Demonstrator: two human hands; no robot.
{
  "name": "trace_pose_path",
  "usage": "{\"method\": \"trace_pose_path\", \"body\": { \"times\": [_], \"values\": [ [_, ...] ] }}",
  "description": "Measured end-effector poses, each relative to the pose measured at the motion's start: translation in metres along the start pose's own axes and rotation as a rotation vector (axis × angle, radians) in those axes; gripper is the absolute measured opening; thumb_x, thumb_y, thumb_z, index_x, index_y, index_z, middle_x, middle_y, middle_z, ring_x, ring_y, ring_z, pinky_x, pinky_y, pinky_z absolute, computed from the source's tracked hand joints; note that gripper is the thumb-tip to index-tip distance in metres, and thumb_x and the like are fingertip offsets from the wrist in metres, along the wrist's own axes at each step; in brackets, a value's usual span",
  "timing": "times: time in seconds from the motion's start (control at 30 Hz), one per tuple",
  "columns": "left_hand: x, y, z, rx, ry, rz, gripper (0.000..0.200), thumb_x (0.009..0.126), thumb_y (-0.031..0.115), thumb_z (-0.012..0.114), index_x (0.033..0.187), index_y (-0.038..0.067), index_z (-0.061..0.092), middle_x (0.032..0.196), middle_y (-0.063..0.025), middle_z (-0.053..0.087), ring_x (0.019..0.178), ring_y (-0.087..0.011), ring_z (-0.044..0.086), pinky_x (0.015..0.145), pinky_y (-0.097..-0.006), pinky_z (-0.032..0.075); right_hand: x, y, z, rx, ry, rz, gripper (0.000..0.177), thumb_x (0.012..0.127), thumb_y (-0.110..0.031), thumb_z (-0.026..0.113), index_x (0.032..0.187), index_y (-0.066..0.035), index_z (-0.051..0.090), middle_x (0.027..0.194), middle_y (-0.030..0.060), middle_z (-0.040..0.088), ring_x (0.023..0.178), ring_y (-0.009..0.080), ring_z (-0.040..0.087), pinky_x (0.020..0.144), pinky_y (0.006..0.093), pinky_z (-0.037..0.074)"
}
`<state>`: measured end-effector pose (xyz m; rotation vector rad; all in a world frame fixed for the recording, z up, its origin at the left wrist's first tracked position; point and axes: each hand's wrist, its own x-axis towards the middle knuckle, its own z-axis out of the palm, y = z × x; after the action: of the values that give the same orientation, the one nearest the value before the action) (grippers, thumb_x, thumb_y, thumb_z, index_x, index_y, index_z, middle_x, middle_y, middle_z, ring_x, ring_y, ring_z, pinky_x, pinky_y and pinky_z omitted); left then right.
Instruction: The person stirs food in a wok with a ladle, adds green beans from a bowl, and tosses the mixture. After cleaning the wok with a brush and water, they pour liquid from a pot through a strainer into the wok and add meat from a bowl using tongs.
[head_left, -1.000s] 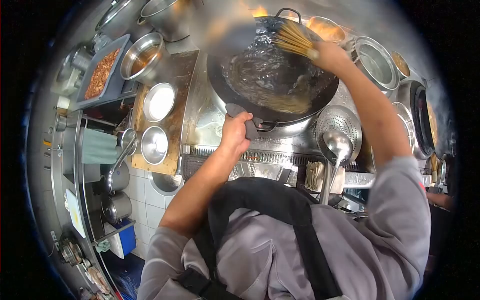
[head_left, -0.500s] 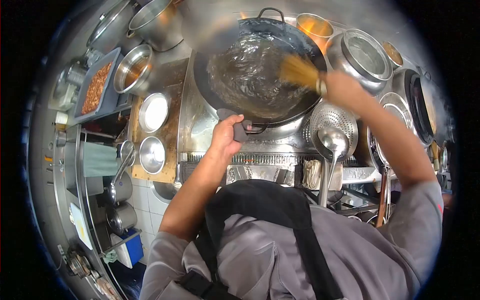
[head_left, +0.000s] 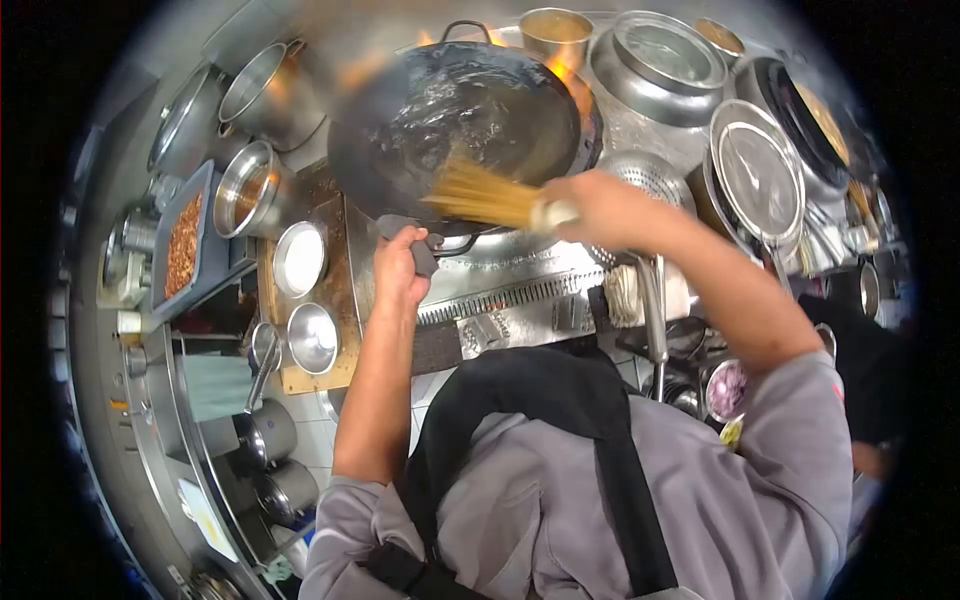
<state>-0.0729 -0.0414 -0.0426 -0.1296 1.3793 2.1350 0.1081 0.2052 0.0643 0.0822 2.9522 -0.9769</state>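
Note:
A large dark wok (head_left: 355,150) with swirling water in it sits over the stove, flames showing along its far and right rim. My left hand (head_left: 396,270) is closed around a folded grey cloth (head_left: 424,258) at the wok's near loop handle (head_left: 460,246). In my right hand (head_left: 608,208) is a bamboo wok brush (head_left: 485,196), gripped at its pale bound end. Its bristles point left and overlap the near rim of the wok. Beneath my right wrist, a perforated skimmer (head_left: 645,178) lies partly hidden.
Left of the stove stand metal bowls (head_left: 312,338) on a wooden board (head_left: 300,380) and a grey tub (head_left: 205,250) of reddish-brown food. Metal pots (head_left: 650,90) and a round strainer (head_left: 760,180) are at the right. Someone in dark clothing (head_left: 858,370) is at the far right.
My right hand has brought the brush from the wok's right side to its near rim. The view has shifted, and more flame shows beside the wok. My left hand keeps its hold.

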Motion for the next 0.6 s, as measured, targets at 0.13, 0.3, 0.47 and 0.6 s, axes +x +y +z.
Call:
{"method": "trace_pose_path", "body": {
  "times": [0.13,0.3,0.47,0.6],
  "values": [
    [-0.027,0.012,0.004,0.198,-0.027,0.267,0.035,0.074,-0.007,0.062,0.106,0.001,0.051,0.094,-0.0083,0.057,0.085,-0.0201,0.059,0.075,-0.033,0.05,-0.031,-0.012,-0.035,-0.279,0.02,0.449,0.039,0.076,-0.018,0.069,0.115,-0.013,0.067,0.1,0.0193,0.068,0.095,0.0323,0.067,0.083,0.0431,0.054],
    [-0.035,0.028,0.028,0.393,0.015,0.46,0.043,0.071,-0.008,0.062,0.112,-0.003,0.051,0.098,-0.0101,0.059,0.089,-0.0217,0.059,0.079,-0.033,0.049,-0.028,-0.081,0.033,-0.245,0.309,0.117,0.036,0.081,-0.016,0.062,0.116,-0.009,0.062,0.103,0.0193,0.065,0.093,0.0348,0.066,0.083,0.0453,0.055],
    [-0.045,0.035,0.04,0.486,-0.069,0.571,0.052,0.072,-0.006,0.062,0.122,-0.006,0.046,0.107,-0.0141,0.06,0.096,-0.0241,0.06,0.086,-0.0351,0.048,0.022,-0.084,0.104,0.347,0.59,0.223,0.047,0.079,-0.022,0.067,0.123,-0.009,0.058,0.103,0.0274,0.063,0.094,0.0466,0.064,0.088,0.0473,0.052],
    [-0.058,0.019,0.029,0.843,-0.056,0.936,0.053,0.077,0.0,0.064,0.125,-0.007,0.042,0.113,-0.0166,0.055,0.101,-0.0262,0.055,0.091,-0.037,0.044,0.051,-0.05,0.117,1.076,0.825,0.311,0.047,0.082,-0.016,0.07,0.125,-0.009,0.053,0.093,0.0199,0.064,0.075,0.0368,0.067,0.063,0.0452,0.056]
  ]
}}
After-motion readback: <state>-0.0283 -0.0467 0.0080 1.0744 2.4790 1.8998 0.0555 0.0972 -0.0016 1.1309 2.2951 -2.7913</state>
